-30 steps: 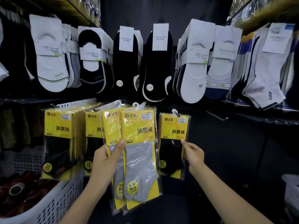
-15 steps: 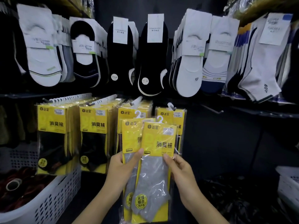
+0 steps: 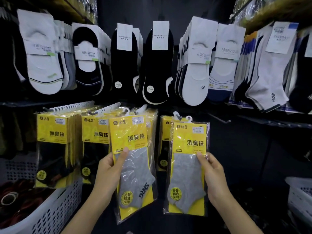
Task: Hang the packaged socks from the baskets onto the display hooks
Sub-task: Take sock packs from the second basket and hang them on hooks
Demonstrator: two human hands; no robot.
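Packs split since half second ago: left hand (image 3: 108, 171) pinches left pack (image 3: 133, 159), right hand (image 3: 214, 174) pinches right pack (image 3: 187, 166), both held before hung packs (image 3: 94, 132). Light, floppy, slick film; probably best gripped mid-edge, steering hanger tab (image 3: 188, 118) onto hook.

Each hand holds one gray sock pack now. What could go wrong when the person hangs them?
1. The left hand pinches the left pack and the right hand the right pack only at mid-height, so each small hanger loop on top may wobble and miss its hook.
2. The right pack is in front of a black-sock pack; hanging it there would mix colours.
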